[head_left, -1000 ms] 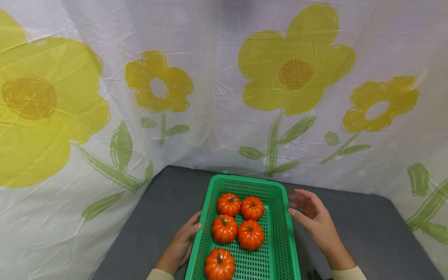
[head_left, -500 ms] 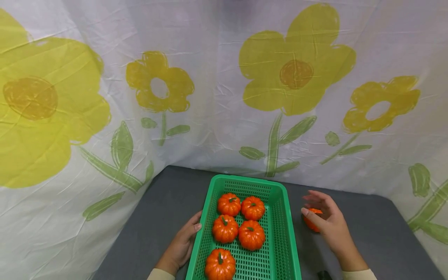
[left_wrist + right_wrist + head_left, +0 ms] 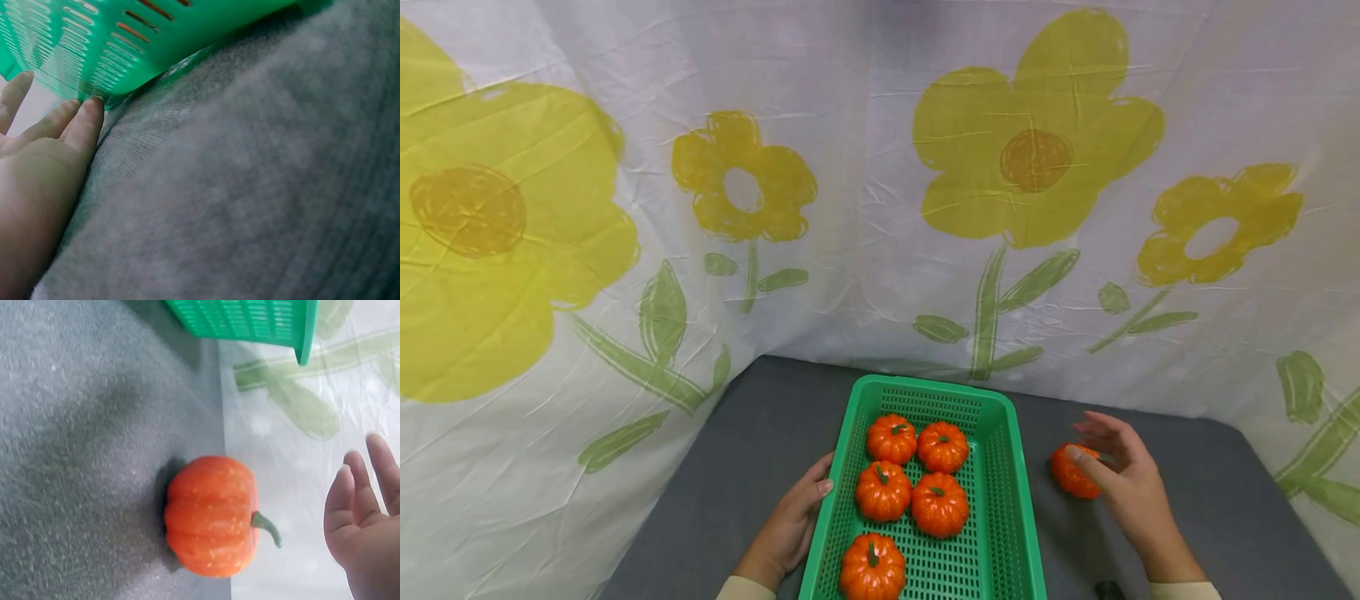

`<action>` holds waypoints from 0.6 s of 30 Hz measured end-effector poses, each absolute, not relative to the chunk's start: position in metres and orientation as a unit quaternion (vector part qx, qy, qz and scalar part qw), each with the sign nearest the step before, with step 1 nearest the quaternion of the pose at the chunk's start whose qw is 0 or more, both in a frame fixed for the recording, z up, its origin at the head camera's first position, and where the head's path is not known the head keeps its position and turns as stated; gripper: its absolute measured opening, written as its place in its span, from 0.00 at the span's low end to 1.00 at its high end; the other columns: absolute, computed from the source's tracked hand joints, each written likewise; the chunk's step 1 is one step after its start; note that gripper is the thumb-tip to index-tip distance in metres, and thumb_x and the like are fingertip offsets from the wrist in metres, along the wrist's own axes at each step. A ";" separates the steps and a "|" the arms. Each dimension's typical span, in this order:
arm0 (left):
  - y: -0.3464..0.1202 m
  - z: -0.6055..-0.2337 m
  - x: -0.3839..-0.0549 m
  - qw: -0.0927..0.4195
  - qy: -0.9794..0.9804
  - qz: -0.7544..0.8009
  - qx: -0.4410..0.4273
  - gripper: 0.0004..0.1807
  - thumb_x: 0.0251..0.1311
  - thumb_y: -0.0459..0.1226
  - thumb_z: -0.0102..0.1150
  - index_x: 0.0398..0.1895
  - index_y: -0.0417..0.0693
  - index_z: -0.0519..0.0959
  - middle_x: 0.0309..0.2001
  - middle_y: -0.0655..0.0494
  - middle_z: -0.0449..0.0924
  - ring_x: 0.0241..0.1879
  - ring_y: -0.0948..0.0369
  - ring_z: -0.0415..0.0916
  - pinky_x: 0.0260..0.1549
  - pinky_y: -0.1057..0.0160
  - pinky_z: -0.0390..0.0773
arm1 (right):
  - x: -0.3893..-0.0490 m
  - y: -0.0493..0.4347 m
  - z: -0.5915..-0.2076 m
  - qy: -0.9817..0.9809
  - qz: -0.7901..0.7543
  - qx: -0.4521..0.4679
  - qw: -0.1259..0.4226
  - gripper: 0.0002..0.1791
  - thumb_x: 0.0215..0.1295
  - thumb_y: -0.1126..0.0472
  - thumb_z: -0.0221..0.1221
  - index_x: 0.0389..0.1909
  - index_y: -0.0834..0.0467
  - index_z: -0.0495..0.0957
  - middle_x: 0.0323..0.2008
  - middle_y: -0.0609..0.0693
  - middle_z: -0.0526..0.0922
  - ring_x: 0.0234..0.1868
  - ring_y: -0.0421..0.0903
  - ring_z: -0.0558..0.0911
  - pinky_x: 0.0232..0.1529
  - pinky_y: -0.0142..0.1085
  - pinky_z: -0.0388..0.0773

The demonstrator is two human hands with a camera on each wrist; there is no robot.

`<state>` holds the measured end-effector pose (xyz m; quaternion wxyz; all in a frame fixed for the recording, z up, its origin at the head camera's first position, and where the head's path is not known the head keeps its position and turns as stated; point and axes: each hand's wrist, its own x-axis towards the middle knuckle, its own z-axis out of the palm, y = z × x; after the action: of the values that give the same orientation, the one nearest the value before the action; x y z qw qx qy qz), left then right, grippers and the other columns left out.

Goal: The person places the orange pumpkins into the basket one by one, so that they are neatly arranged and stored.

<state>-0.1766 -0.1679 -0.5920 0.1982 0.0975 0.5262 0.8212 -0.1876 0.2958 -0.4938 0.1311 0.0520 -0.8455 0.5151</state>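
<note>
A small orange pumpkin [image 3: 1070, 473] with a green stem sits on the grey cloth right of the green plastic basket [image 3: 1017, 483]. My right hand [image 3: 1127, 479] is just above and beside that pumpkin, fingers spread and holding nothing; the right wrist view shows a gap between the hand [image 3: 375, 525] and the pumpkin [image 3: 212, 515]. Inside the basket lie several similar pumpkins [image 3: 940, 504]. My left hand [image 3: 790, 521] rests against the basket's left side, thumb near the rim. In the left wrist view its extended fingers [image 3: 84, 122] touch the slotted outer wall [image 3: 112, 44].
Grey cloth [image 3: 700, 517] covers the table. A white curtain with yellow flowers [image 3: 1037, 158] stands behind and at both sides. A small black object [image 3: 1108, 590] shows at the bottom edge near the right wrist.
My right hand has moved right, away from the basket's rim, uncovering the pumpkin on the cloth. The left hand, the basket and its pumpkins stay in place.
</note>
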 end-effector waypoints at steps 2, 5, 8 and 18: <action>-0.168 -0.592 -0.176 0.199 0.525 0.822 0.097 0.38 0.85 0.41 0.40 0.89 0.38 0.43 0.81 0.34 0.56 0.70 0.50 0.72 0.67 0.49 0.75 | -0.188 0.298 -0.495 -0.847 0.511 0.046 0.138 0.32 0.79 0.61 0.67 0.78 0.59 0.68 0.65 0.55 0.79 0.60 0.42 0.79 0.52 0.24 0.75; -0.168 -0.592 -0.176 0.198 0.524 0.823 0.098 0.38 0.85 0.41 0.40 0.89 0.38 0.44 0.80 0.36 0.58 0.69 0.50 0.73 0.67 0.49 0.75 | -0.190 0.301 -0.496 -0.849 0.508 0.033 0.144 0.32 0.79 0.61 0.67 0.78 0.60 0.68 0.64 0.55 0.79 0.59 0.42 0.78 0.52 0.23 0.74; -0.168 -0.593 -0.177 0.196 0.525 0.823 0.098 0.38 0.85 0.41 0.41 0.89 0.38 0.44 0.80 0.37 0.60 0.69 0.50 0.73 0.66 0.50 0.76 | -0.191 0.304 -0.499 -0.853 0.502 0.018 0.142 0.32 0.79 0.60 0.67 0.78 0.61 0.68 0.65 0.56 0.78 0.59 0.39 0.77 0.52 0.22 0.73; -0.169 -0.594 -0.177 0.198 0.523 0.823 0.099 0.38 0.85 0.41 0.41 0.89 0.38 0.44 0.79 0.37 0.61 0.69 0.49 0.73 0.66 0.48 0.76 | -0.194 0.314 -0.514 -0.861 0.495 -0.017 0.115 0.34 0.81 0.57 0.65 0.80 0.63 0.64 0.69 0.61 0.74 0.64 0.45 0.73 0.52 0.20 0.70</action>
<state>-0.1767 -0.1687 -0.5939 0.1976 0.0992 0.5234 0.8229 -0.1943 0.3143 -0.5137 0.1151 -0.0168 -0.8609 0.4953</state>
